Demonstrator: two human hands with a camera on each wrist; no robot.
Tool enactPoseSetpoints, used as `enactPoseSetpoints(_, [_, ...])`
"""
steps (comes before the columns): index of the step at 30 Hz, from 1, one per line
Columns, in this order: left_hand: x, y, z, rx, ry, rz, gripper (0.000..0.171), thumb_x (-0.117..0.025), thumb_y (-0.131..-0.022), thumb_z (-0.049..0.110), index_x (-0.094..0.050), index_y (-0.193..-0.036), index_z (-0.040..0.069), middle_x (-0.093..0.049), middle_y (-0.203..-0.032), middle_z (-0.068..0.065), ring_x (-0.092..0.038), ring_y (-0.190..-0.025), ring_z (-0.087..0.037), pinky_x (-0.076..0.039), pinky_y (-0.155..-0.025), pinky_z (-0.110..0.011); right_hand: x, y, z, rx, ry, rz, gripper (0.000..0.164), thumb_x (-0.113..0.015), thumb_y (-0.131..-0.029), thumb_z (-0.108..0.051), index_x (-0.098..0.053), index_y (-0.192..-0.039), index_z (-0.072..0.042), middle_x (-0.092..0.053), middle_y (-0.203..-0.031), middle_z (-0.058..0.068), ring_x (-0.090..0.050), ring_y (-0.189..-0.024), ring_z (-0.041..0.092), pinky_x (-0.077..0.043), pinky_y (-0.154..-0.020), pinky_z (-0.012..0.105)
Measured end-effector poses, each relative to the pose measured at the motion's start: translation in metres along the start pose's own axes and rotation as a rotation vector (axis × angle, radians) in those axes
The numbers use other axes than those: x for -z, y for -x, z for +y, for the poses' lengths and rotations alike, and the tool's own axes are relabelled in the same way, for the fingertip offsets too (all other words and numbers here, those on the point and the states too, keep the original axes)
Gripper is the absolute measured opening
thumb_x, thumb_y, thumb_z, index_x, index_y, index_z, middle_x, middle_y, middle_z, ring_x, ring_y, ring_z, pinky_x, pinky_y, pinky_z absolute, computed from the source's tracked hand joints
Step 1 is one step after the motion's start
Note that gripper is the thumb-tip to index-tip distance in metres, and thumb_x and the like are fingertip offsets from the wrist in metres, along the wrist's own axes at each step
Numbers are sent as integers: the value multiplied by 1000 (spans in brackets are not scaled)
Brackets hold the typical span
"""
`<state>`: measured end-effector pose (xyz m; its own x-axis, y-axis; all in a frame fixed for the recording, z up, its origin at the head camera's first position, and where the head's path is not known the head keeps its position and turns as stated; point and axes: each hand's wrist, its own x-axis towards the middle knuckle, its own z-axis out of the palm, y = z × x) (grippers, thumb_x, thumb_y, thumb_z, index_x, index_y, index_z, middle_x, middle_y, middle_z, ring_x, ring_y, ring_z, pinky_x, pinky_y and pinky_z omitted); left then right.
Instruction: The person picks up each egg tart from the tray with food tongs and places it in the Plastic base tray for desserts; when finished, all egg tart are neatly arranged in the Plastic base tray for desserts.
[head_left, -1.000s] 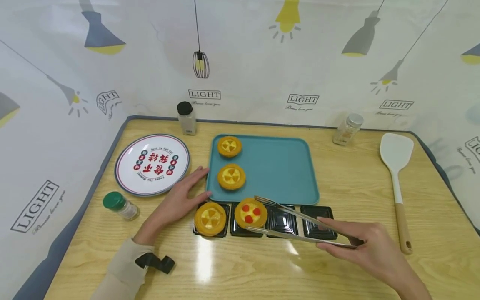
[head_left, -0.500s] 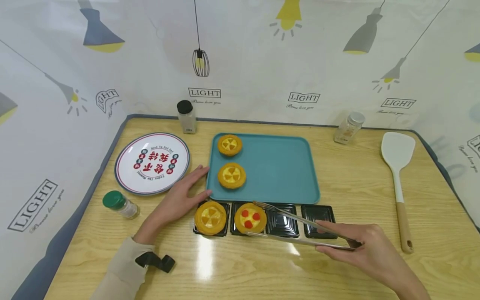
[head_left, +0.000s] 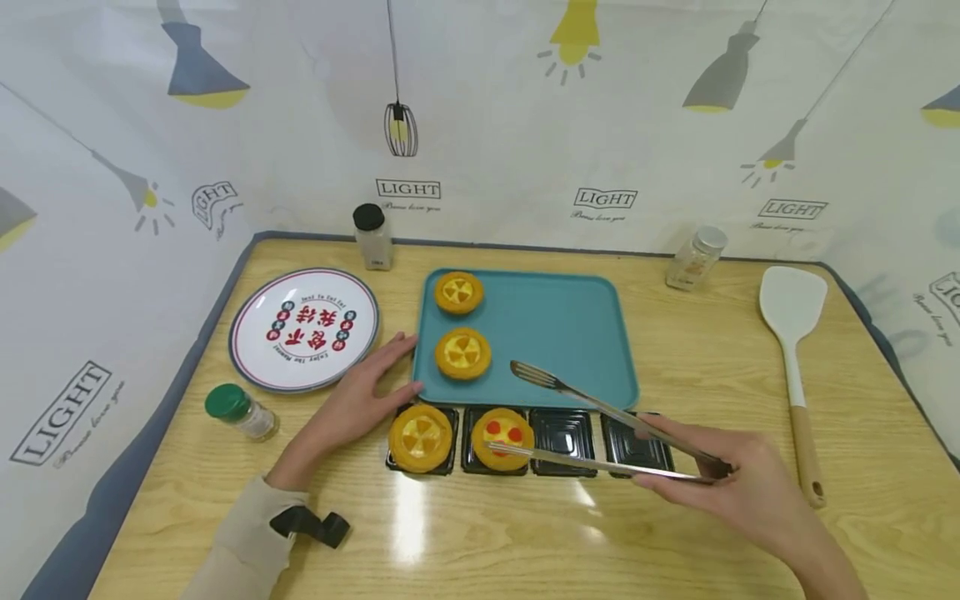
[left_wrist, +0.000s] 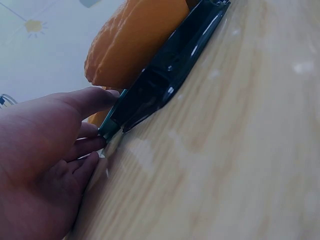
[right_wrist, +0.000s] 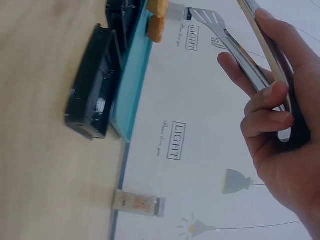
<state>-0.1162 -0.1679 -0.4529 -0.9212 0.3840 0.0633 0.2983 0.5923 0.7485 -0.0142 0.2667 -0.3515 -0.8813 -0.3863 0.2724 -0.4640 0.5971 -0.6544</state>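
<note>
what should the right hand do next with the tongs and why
Probably lift the tongs toward the nearer tart on the tray: they're open, the red-dotted tart already sits in a black box, and the box to its right holds none.

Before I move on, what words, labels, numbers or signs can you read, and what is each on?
"LIGHT": printed repeatedly on the wall sheet.
"love you": in script beneath it; first word unclear.
"我", "待", "食", "不": large red characters on the plate.
"Enjoy the": also on the plate; its other small lettering is unreadable.
Green-capped jar, black-capped jar, silver-capped jar: labels too small to read.
</note>
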Motion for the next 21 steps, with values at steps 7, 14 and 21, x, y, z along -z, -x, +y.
enactPoseSetpoints(7, [-2, 1, -2, 16, -2, 6, 68, -62, -95, 46, -35, -153, 23, -25, -160, -4, -22, -145, -22, -20, -116, -51, 2, -28, -7, -17, 104, 31, 58, -89, -72, -24, -69, -126, -26, -32, -54, -21, -20, -47, -3, -25, -37, 16])
enactPoseSetpoints(14, [-3, 1, -3, 7, -10, 4, 68, -62, -95, 45, -35, -153, 23, -25, -160, -4, -22, -145, -23, -20, -116, -51, -10, -54, -6, -46, 174, 93, 54, -87, -73, -39, -69, -123, -34, -22, -51, -18, -20, -45, 2, -23, -36, 20])
enactPoseSetpoints(21, [-2, -1, -3, -12, -22, 10, 68, -63, -95, 44, -36, -153, 21, -26, -159, -6, -23, -145, -25, -21, -115, -52, -19, -74, -18, -107, 146, 55, 53, -81, -77, -48, -66, -126, -36, -53, -57, -19, -13, -45, 3, -23, -36, 25])
